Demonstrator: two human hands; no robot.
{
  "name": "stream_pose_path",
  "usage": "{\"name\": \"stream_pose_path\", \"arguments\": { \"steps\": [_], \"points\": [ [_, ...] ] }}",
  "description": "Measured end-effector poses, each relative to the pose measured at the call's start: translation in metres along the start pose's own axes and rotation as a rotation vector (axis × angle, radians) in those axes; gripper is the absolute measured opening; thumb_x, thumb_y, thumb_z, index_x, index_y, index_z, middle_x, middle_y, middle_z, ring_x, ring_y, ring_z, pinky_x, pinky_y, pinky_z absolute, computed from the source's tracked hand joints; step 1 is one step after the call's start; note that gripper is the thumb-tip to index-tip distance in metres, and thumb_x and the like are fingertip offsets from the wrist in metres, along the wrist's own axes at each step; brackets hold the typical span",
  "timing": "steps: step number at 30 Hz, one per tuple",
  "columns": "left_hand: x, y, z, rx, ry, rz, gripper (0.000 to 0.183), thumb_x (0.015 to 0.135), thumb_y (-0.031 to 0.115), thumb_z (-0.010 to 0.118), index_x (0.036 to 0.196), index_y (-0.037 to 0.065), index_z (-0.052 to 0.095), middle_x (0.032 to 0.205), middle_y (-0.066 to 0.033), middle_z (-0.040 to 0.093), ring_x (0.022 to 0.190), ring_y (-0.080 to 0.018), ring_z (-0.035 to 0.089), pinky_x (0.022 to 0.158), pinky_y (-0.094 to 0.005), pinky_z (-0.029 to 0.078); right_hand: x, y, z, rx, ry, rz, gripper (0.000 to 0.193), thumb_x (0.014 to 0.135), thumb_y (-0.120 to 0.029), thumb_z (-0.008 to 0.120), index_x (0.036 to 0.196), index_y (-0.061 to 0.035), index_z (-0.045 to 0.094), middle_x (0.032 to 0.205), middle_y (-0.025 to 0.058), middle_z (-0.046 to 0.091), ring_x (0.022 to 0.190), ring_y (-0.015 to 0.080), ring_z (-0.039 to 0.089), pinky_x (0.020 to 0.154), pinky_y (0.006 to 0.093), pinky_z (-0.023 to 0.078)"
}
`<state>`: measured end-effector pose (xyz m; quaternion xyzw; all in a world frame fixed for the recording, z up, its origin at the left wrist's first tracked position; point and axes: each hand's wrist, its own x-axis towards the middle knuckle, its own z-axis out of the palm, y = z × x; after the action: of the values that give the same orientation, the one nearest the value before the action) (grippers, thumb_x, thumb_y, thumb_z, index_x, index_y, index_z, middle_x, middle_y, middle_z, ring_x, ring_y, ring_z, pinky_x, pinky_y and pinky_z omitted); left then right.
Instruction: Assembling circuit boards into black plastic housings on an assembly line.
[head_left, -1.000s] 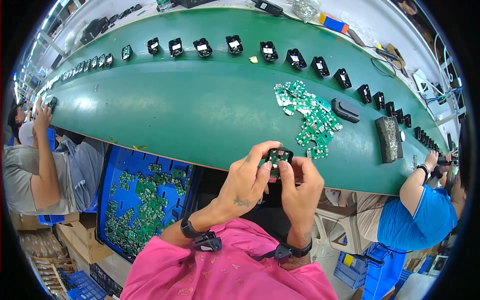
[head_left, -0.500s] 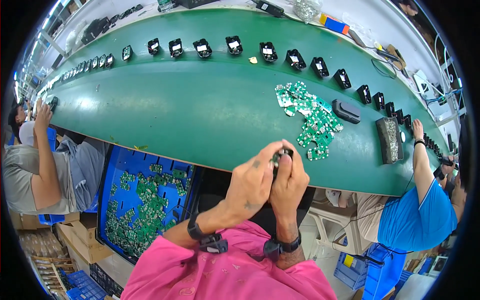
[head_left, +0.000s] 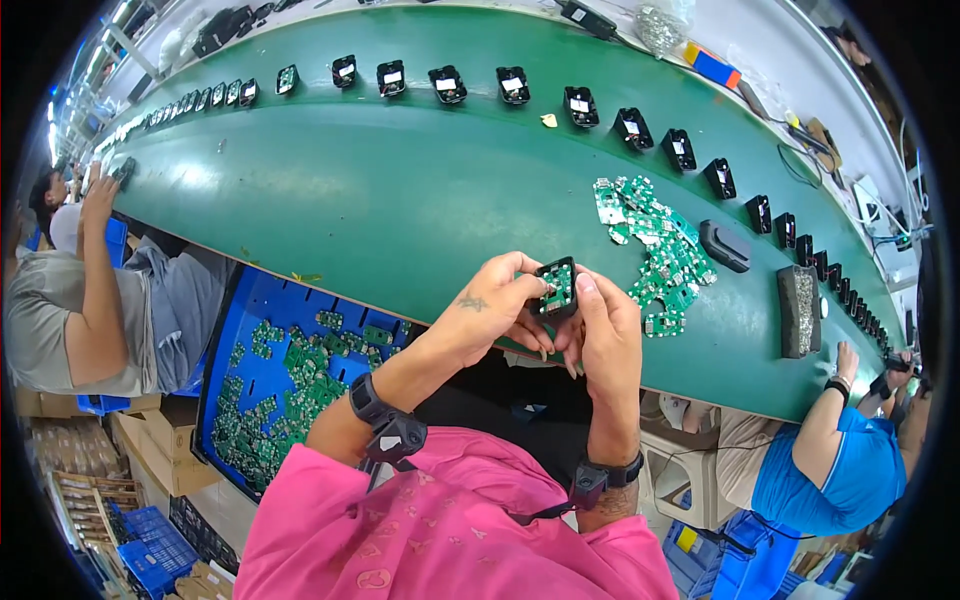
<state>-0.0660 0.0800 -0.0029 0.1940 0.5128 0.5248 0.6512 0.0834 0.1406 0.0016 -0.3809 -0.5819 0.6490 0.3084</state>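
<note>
Between my two hands, above the near edge of the green table, I hold a small black plastic housing with a green circuit board in its open top. My left hand grips its left side, with the thumb pressed on the board. My right hand closes on the right side, thumb along the upper right edge and fingers underneath. Just right of my hands lies a loose pile of green circuit boards on the table. Beside that pile rests a dark grey plastic case.
Black housings stand in a long curved row across the green table. A blue bin of circuit boards is below the left edge. A dark foam block lies at right. Co-workers sit on both sides, one in a blue shirt.
The housing has been tilted so its board now faces up into view. My hands have opened out from a tight clasp. The right co-worker's hand has drawn back from the row.
</note>
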Motion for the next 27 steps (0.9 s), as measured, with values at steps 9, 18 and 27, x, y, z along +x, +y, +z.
{"name": "stream_pose_path", "arguments": {
  "steps": [9,18,27],
  "points": [
    [0.002,-0.001,-0.009,0.051,0.008,0.012,0.026,0.1,0.017,0.049,0.121,0.002,0.052,0.084,-0.0106,0.066,0.058,-0.0161,0.066,0.052,-0.0277,0.056,0.009,-0.003,0.005,0.026,-0.034,0.09,0.039,0.105,-0.026,0.05,0.124,0.006,0.062,0.072,0.0043,0.063,0.049,0.0076,0.056,0.04,0.0212,0.041],
    [-0.026,-0.003,-0.003,0.381,0.067,0.493,0.059,0.094,-0.002,0.052,0.151,0.005,0.04,0.106,-0.0091,0.062,0.08,-0.0097,0.066,0.068,-0.0262,0.057,0.0,0.0,0.016,-0.412,-0.021,-0.282,0.043,0.102,-0.014,0.051,0.139,0.0061,0.05,0.095,0.0182,0.07,0.078,0.0213,0.068,0.073,0.0369,0.055],
    [-0.029,0.004,-0.034,0.637,0.036,0.662,0.078,0.086,0.003,0.066,0.157,0.007,0.032,0.137,-0.0166,0.052,0.09,-0.0172,0.065,0.081,-0.0329,0.057,0.013,0.016,0.041,-0.482,0.076,-0.369,0.041,0.103,-0.016,0.049,0.138,0.0044,0.049,0.088,0.0186,0.07,0.073,0.0248,0.068,0.068,0.0377,0.052]
  ]
}}
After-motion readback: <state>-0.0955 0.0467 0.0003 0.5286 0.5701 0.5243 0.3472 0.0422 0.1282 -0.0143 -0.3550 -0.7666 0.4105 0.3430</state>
